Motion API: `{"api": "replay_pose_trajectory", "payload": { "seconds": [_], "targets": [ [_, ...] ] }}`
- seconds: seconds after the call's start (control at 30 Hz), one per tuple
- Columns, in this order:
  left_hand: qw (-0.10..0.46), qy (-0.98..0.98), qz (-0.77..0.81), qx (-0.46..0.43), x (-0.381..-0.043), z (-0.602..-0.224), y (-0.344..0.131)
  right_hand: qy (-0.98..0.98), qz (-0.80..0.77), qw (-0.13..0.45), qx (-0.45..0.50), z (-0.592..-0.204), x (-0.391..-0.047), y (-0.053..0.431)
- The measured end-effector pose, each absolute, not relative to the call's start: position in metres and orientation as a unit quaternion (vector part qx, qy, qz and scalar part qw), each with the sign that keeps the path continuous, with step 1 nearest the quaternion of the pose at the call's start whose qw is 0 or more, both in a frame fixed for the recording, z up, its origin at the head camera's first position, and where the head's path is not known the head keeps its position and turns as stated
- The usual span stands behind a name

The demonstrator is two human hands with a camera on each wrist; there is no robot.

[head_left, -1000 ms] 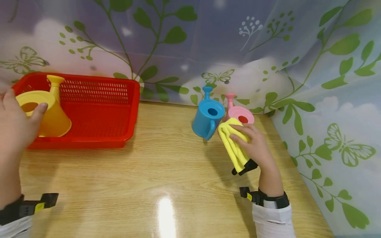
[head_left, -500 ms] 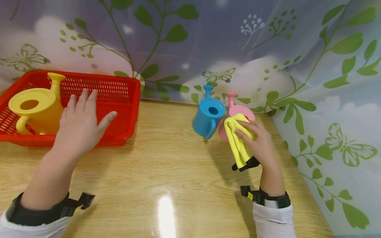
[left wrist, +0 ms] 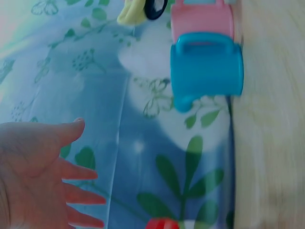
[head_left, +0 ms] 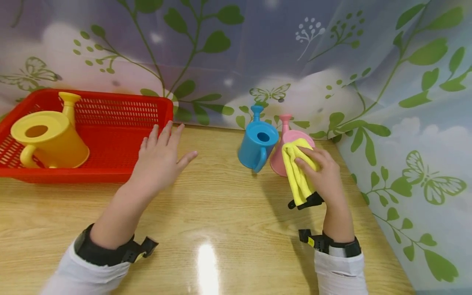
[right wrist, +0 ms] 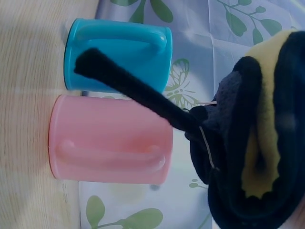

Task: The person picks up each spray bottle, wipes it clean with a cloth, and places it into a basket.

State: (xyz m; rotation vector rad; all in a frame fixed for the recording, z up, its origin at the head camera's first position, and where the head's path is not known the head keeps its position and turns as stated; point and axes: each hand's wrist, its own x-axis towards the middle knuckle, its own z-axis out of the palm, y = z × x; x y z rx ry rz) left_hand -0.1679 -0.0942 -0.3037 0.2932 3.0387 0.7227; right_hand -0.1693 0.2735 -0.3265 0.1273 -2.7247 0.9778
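My right hand [head_left: 324, 176] grips a folded yellow cloth [head_left: 300, 176] with black trim, close in front of the pink watering can [head_left: 279, 162]. From the right wrist, the cloth's black edge [right wrist: 224, 181] faces the camera and a dark strap [right wrist: 138, 95] sticks out across both cans. The blue watering can [head_left: 254, 149] stands upright just left of the pink one. Holding nothing, my left hand [head_left: 158, 159] is spread over the right end of the red basket [head_left: 92, 177]; its fingers [left wrist: 83, 195] are straight. Inside the basket's left part stands a yellow watering can [head_left: 55, 139].
A wood-grain table [head_left: 221, 217] carries the basket and the cans. Behind them rises a backdrop cloth [head_left: 206, 73] printed with leaves and butterflies, and it continues along the right side.
My left hand has come away from the yellow watering can and swung right across the basket. The right hand has shifted slightly right with the cloth, showing more of the pink can.
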Motion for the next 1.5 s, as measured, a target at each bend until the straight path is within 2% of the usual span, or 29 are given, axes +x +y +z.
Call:
{"api": "replay_pose_trajectory", "payload": {
  "seconds": [0.23, 0.53, 0.87, 1.23, 1.5],
  "targets": [
    [-0.010, 0.972, 0.201, 0.121, -0.173, -0.319, -0.058, -0.936, 0.328, 0.122, 0.040, -0.326, -0.170, 0.276],
    [0.057, 0.963, 0.219, 0.148, -0.194, -0.355, -0.016, -0.935, 0.334, 0.117, 0.029, -0.327, -0.170, 0.278],
    [0.099, 0.913, 0.361, 0.164, -0.217, -0.388, 0.021, -0.937, 0.329, 0.112, 0.027, -0.326, -0.170, 0.278],
    [0.155, 0.870, 0.437, 0.169, -0.233, -0.394, 0.053, -0.938, 0.326, 0.115, 0.024, -0.325, -0.170, 0.281],
    [0.164, 0.864, 0.447, 0.161, -0.238, -0.398, 0.065, -0.937, 0.329, 0.110, 0.026, -0.326, -0.171, 0.280]
  ]
}}
